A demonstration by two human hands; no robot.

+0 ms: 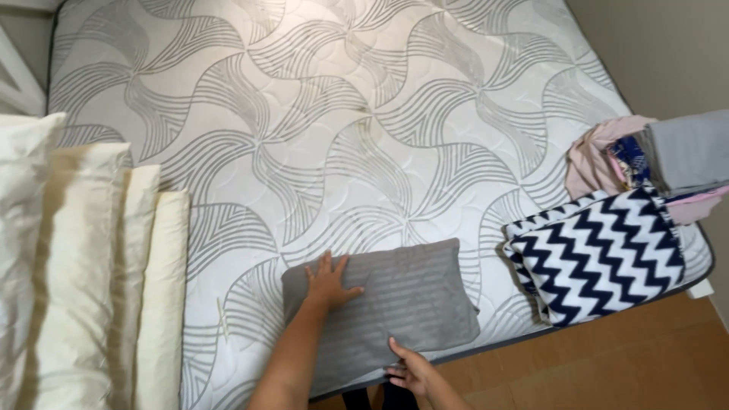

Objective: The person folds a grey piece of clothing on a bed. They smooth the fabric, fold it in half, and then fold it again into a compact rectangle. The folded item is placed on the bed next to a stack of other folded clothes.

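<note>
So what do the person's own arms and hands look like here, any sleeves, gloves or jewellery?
Both forearms are bare as far as the picture shows: no sleeves in view. The left hand and right hand wear no gloves. No ring, watch or bracelet can be seen, though the right wrist sits near the picture's edge.

Bare quilted mattress (pixel 342 114) patterned with grey leaf-like swirls. Along its left edge, a row of cream pillows (pixel 83 266) laid side by side. At the right corner, a folded navy-and-white zigzag blanket (pixel 600 254); just behind it, a heap of pink, blue and grey folded clothes (pixel 645 156). Below, wooden floor (pixel 630 364). Beige wall (pixel 668 45) at right.
</note>
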